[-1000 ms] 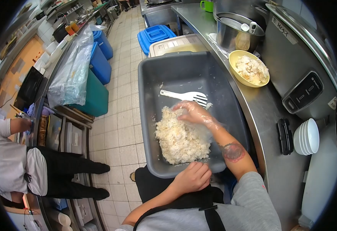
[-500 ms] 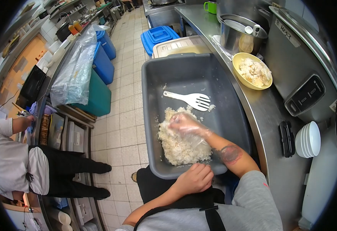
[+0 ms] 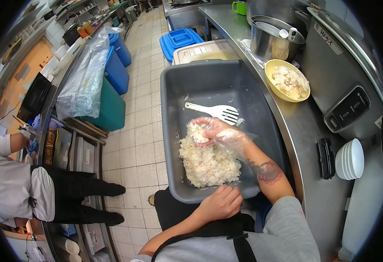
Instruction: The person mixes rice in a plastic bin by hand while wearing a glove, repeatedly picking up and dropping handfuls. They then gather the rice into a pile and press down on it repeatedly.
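Note:
A mound of cooked white rice [image 3: 211, 166] lies in the near part of a deep grey tub [image 3: 168, 126]. My right hand [image 3: 215, 131], in a clear plastic glove, is turned partly palm up at the mound's far end. Its curved fingers cup a clump of rice [image 3: 198, 132]. Just beyond it lies a white slotted rice paddle [image 3: 220, 114], flat on the tub's floor. My left hand [image 3: 221, 201] is bare and rests closed against the tub's near rim; whatever its curled fingers may hold is hidden.
Along the right runs a steel counter [image 3: 294, 126] with a yellow bowl of rice [image 3: 287, 81], a metal pot [image 3: 261, 41], stacked white bowls [image 3: 350, 159] and a large cooker [image 3: 344, 78]. Left, across the tiled aisle, a co-worker [image 3: 38, 183] stands at another bench. Blue bins [image 3: 116, 72] stand beyond.
My right hand has lifted from the mound, shifted slightly away from me and turned over, showing rice in its palm. My left hand has stayed in place.

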The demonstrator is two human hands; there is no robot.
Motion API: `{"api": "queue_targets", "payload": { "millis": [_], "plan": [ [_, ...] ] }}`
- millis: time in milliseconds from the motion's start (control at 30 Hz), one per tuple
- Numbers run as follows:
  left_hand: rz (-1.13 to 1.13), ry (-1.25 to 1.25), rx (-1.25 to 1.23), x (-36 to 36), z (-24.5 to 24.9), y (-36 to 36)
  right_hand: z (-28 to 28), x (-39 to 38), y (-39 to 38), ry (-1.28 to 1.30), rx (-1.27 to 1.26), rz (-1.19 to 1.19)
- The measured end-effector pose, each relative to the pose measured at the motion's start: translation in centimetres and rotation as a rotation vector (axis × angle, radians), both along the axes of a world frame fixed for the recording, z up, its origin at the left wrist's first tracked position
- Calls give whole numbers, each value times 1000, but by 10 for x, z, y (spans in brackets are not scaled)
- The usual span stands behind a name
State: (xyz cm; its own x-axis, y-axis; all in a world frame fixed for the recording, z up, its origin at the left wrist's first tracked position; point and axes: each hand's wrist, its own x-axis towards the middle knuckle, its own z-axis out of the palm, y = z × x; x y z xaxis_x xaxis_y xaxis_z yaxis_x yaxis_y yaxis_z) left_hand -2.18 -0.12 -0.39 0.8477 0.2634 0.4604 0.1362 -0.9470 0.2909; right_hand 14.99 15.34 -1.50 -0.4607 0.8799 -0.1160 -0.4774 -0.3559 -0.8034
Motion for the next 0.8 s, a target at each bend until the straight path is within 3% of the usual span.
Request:
{"api": "queue_targets", "payload": {
  "millis": [133, 433, 633, 800],
  "plan": [
    [-2, -9, 14, 1, 0, 0, 3, -4, -4, -131, 26, -149],
    [4, -38, 24, 2, 3, 1, 0, -1, 7, -264, 100, -88],
    [8, -29, 19, 1, 0, 0, -3, -1, 7, -482, 228, -174],
    [5, -10, 7, 0, -2, 0, 1, -1, 3, -344, 146, -79]
  ]
}}
